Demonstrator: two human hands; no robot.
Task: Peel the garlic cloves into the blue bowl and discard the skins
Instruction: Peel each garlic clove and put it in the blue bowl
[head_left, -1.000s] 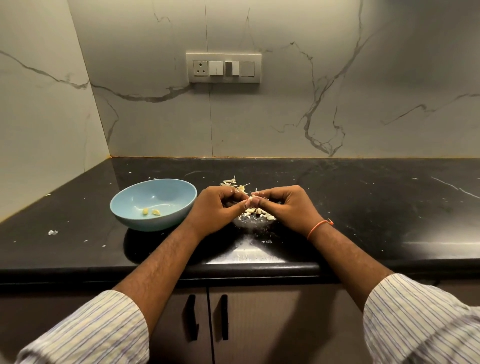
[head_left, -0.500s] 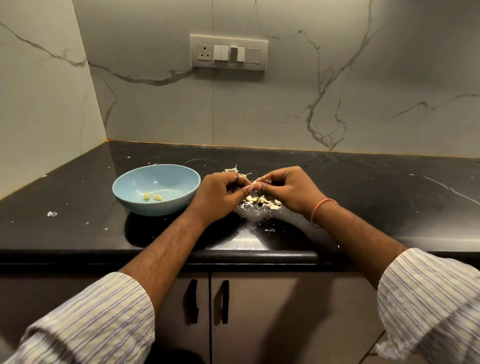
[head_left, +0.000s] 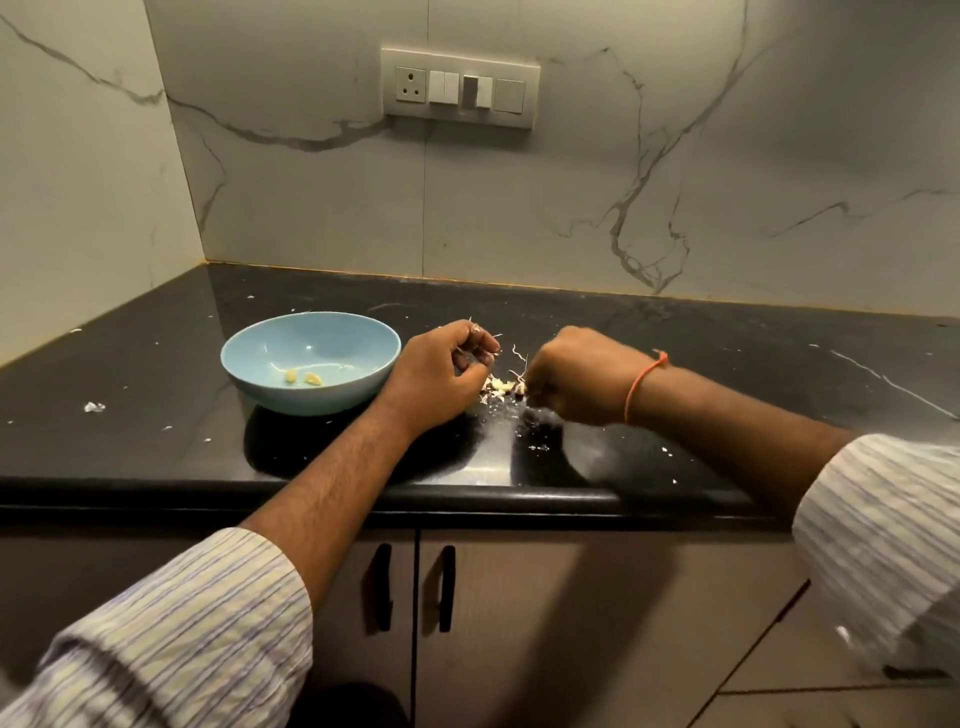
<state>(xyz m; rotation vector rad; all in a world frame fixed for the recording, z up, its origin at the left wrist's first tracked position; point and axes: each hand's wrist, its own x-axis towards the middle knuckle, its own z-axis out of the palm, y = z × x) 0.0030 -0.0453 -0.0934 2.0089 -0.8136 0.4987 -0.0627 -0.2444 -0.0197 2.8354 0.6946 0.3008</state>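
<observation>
Head view: the blue bowl (head_left: 310, 358) sits on the black counter (head_left: 727, 364), just left of the hands, with two peeled cloves (head_left: 302, 378) lying in its bottom beside a thin strand. Between the hands, a small heap of garlic pieces and skins (head_left: 500, 386) lies on the counter, and stray flakes (head_left: 94, 407) are scattered farther left. Judging by this, the task looks early: only two cloves are in the bowl, more garlic seems to wait in the heap, and no skins have been discarded yet.

The left hand (head_left: 441, 371) is raised a little above the counter, its fingers (head_left: 480, 343) curled and pinching something small with wispy threads showing, probably a clove or a bit of skin; which one is too small to tell. The right hand (head_left: 576, 379) is down at the heap with its fingers curled under, apparently gripping a piece there, though the fingertips are hidden. A cord bracelet (head_left: 641, 382) circles that wrist.
</observation>
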